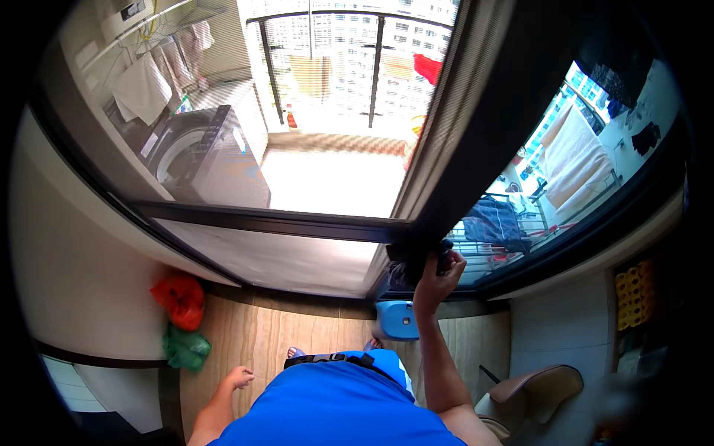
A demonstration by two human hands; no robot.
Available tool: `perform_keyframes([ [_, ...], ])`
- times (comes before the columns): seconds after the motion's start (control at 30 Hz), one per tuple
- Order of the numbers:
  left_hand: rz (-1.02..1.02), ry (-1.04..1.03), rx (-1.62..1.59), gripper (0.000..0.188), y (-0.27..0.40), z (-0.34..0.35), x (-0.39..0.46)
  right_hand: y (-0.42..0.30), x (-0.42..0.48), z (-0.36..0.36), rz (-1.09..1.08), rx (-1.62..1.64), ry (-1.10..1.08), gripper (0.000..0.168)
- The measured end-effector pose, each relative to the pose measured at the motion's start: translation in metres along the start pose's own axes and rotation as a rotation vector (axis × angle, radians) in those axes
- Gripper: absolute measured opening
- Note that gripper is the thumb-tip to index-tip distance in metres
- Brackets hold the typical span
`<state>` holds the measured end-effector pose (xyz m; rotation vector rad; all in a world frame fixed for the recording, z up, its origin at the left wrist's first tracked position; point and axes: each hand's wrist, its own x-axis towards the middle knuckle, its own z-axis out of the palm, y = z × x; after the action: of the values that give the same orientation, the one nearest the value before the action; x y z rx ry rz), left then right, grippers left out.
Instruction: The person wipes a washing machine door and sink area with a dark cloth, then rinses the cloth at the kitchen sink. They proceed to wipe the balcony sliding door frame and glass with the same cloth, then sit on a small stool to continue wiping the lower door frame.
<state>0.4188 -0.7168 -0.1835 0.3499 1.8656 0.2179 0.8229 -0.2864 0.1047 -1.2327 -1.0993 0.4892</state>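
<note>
My right hand [439, 279] is raised against the dark frame of a sliding glass door [273, 223], its fingers around a black object [415, 262] whose kind I cannot make out. Whether that object is fixed to the frame is unclear. My left hand [241, 377] hangs low at my side over the wood-patterned floor, its fingers loosely curled and nothing seen in them. Just below my right hand, a blue plastic stool [397, 320] stands by the door's foot.
Red [181, 300] and green plastic bags [187, 348] lie by the left wall. A beige chair [538, 390] stands at right, near yellow egg trays [634, 295]. Behind the glass are a washing machine [223, 161], hanging towels [142, 89] and a drying rack [535, 223].
</note>
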Motion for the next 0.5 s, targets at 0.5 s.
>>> perform_keyframes([
  [0.5,0.409,0.261,-0.353,0.021,0.01,-0.062,-0.009,-0.103,-0.112,0.157,-0.239,-0.044,-0.108,0.025],
])
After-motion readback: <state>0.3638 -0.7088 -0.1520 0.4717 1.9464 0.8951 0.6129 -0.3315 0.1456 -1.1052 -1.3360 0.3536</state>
